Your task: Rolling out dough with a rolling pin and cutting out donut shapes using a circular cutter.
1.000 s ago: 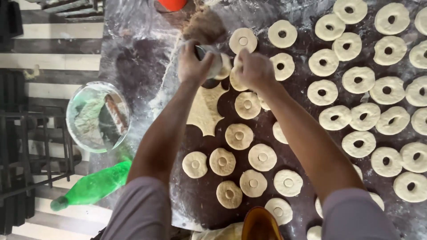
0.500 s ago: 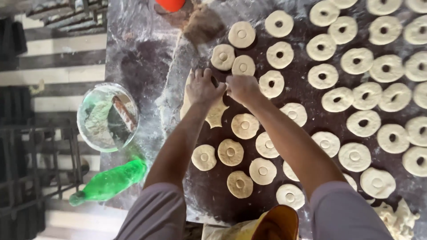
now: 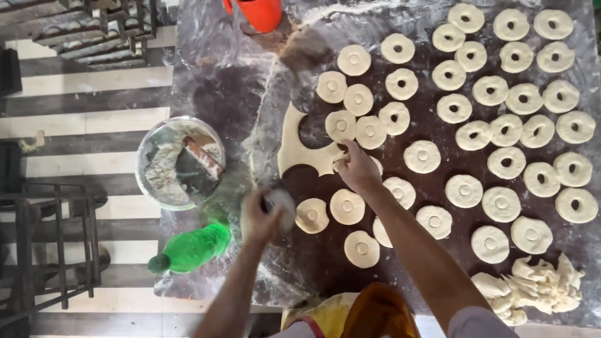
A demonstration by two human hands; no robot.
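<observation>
My left hand (image 3: 260,219) grips a small round metal cutter (image 3: 280,208) near the table's left front, beside a cut dough round (image 3: 312,215). My right hand (image 3: 355,168) rests on the table with its fingers pinching the edge of a leftover dough scrap (image 3: 299,149) that has curved cut-outs. Several flat dough rounds (image 3: 348,206) with centre marks lie around both hands. Further right, several ring-shaped rounds (image 3: 506,163) with holes fill the dark floured table (image 3: 219,94).
A glass bowl of flour (image 3: 180,163) with a tool in it stands at the left edge. A green plastic bottle (image 3: 191,248) lies below it. An orange cup (image 3: 261,12) is at the back. A pile of dough trimmings (image 3: 539,286) lies front right.
Both hands pulled back from the far rounds. My left hand moved down and left with the cutter. My right hand now holds the edge of the dough scrap.
</observation>
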